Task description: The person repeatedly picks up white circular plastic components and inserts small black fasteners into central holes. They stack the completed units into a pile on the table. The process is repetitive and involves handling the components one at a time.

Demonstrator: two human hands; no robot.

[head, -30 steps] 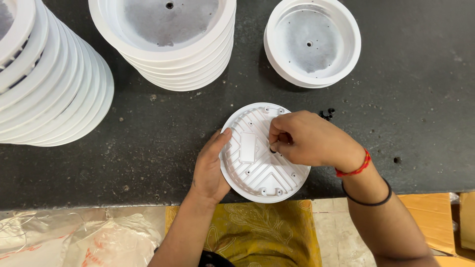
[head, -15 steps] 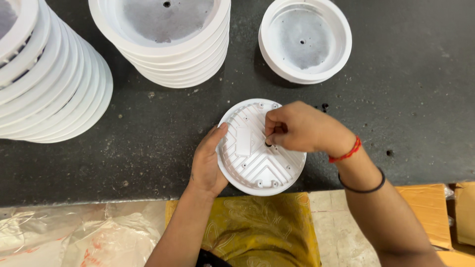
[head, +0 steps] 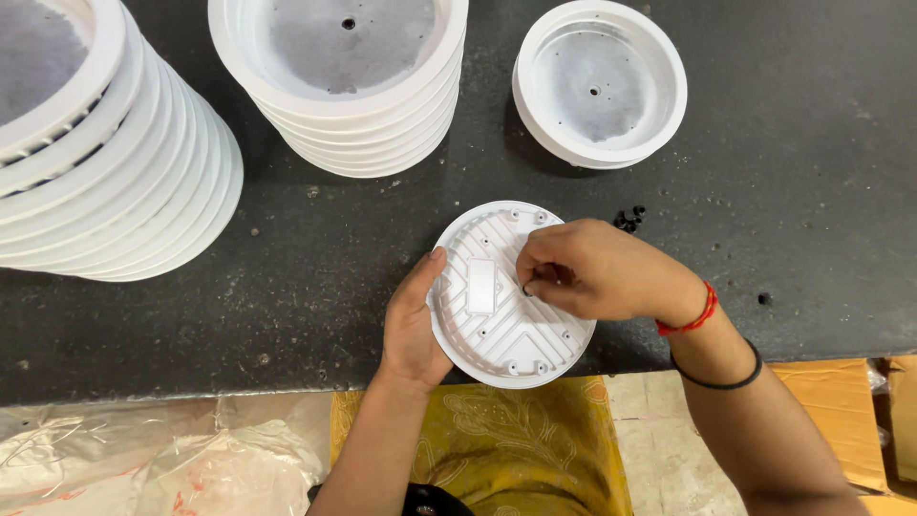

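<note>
A round white ribbed plate with a raised rectangle in its middle lies on the dark table near the front edge. My left hand cups the plate's left rim and steadies it. Over the plate's centre right, my right hand has its fingertips pinched together on a tiny dark piece pressed against the plate; the piece is mostly hidden by the fingers. Red and black bands circle my right wrist.
A tall leaning stack of white round housings stands at far left, a second stack at top centre, and a short stack at top right. Several small black screws lie beside the plate. Plastic wrap and yellow cloth lie below the table edge.
The plate and both hands sit slightly further left and lower in view. My right fingers stay pinched at the same spot on the plate; the left hand keeps its hold.
</note>
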